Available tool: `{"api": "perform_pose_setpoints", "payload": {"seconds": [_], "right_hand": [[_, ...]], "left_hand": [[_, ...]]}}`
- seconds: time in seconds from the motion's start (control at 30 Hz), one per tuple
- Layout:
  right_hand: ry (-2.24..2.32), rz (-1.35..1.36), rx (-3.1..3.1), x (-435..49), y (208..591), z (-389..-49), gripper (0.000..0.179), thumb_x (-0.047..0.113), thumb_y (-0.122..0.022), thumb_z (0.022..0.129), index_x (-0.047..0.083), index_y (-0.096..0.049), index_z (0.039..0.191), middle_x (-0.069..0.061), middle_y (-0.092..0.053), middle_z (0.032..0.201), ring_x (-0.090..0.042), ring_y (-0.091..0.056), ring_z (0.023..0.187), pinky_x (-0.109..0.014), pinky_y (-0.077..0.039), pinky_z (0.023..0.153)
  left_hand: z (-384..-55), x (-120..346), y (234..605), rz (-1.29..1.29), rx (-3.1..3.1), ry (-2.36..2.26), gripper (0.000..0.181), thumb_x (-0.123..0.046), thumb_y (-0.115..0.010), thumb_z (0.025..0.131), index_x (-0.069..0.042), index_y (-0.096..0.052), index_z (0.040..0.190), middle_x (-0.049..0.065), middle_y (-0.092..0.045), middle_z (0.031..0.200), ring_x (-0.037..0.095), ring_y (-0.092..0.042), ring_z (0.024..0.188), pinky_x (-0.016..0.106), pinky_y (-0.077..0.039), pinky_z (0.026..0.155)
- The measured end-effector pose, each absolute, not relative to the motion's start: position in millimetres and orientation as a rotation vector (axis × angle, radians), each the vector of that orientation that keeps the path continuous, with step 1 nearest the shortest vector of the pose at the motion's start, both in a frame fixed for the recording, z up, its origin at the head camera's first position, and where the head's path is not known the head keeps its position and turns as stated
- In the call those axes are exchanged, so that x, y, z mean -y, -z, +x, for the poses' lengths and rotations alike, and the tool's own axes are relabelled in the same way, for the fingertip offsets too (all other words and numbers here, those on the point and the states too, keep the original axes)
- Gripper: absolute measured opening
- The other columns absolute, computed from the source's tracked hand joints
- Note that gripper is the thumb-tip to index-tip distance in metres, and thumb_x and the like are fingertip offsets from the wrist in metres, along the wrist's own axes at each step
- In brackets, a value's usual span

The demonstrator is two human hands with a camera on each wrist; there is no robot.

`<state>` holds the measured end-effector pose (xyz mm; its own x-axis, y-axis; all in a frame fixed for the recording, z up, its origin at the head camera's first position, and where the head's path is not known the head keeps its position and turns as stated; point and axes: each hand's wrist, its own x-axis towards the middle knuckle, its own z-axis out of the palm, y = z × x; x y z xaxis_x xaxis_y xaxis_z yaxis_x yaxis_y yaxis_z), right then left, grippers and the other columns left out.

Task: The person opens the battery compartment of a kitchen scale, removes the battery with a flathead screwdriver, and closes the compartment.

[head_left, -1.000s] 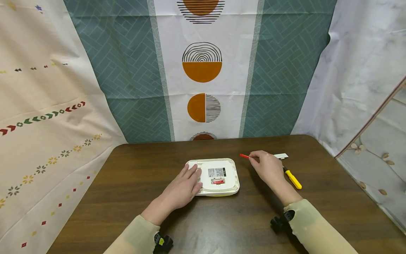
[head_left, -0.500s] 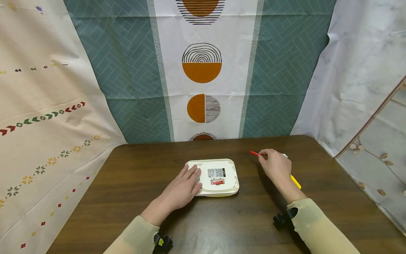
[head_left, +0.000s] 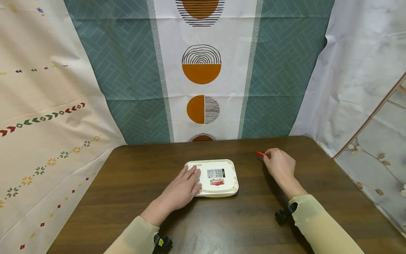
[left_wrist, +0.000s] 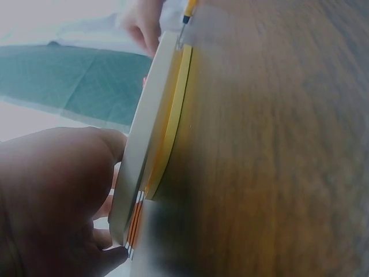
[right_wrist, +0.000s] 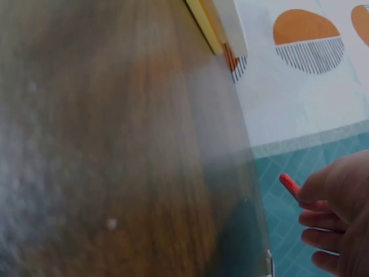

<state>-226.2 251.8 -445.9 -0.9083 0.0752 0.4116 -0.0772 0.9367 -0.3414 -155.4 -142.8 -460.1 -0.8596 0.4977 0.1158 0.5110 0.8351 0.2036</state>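
Note:
A flat white device (head_left: 234, 176) with rounded corners lies on the table, its labelled side up and a yellow part beneath it. A red piece with white print (head_left: 217, 182) sits in a small recess there. My left hand (head_left: 181, 188) rests on the device's left side with fingers spread. To the right, my right hand (head_left: 280, 165) pinches a slim red battery (right_wrist: 289, 184) between thumb and fingertip, above the table and apart from the device. A yellow-handled screwdriver (left_wrist: 190, 8) shows in the left wrist view; in the head view the right hand and forearm hide it.
The brown wooden table (head_left: 133, 204) has its far edge against a patterned curtain (head_left: 203, 116). A beige cloth (head_left: 50, 141) hangs at the left and a marbled one (head_left: 358, 88) at the right. Dark cameras are strapped to both wrists.
My right hand has moved right, away from the device, with the red battery, covering the white piece and the screwdriver in the head view. The left hand stays on the device.

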Motion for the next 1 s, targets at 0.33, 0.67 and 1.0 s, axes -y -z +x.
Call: {"api": "perform_pose_setpoints", "payload": {"seconds": [0.33, 0.67, 1.0], "right_hand": [[-0.449, 0.004, 2.728, -260, 453, -229, 0.013, 0.015, -0.070, 0.100, 0.009, -0.082, 0.097, -0.016, -0.079, 0.099, -0.036, -0.071, 0.077, -0.055, -0.055, 0.060], [-0.415, 0.005, 2.807, -262, 457, -233, 0.011, 0.014, -0.073, 0.098, 0.010, -0.082, 0.093, -0.014, -0.079, 0.100, -0.037, -0.072, 0.081, -0.057, -0.058, 0.063], [-0.428, -0.006, 2.841, -262, 458, -233, 0.013, 0.013, -0.072, 0.098, 0.010, -0.082, 0.090, -0.013, -0.078, 0.096, -0.035, -0.070, 0.078, -0.058, -0.058, 0.065]], "left_hand": [[-155, 141, 458, -0.810, 2.964, 0.360, 0.061, -0.038, -0.054, 0.118, -0.003, -0.047, 0.167, 0.019, -0.037, 0.175, 0.045, -0.025, 0.165, 0.055, -0.027, 0.133], [-155, 142, 457, -0.801, 2.962, 0.357, 0.061, -0.038, -0.054, 0.117, -0.003, -0.048, 0.166, 0.019, -0.038, 0.175, 0.045, -0.025, 0.165, 0.055, -0.028, 0.132], [-155, 143, 458, -0.796, 2.964, 0.360, 0.061, -0.038, -0.055, 0.117, -0.003, -0.048, 0.167, 0.018, -0.038, 0.175, 0.045, -0.025, 0.165, 0.055, -0.028, 0.132]]}}
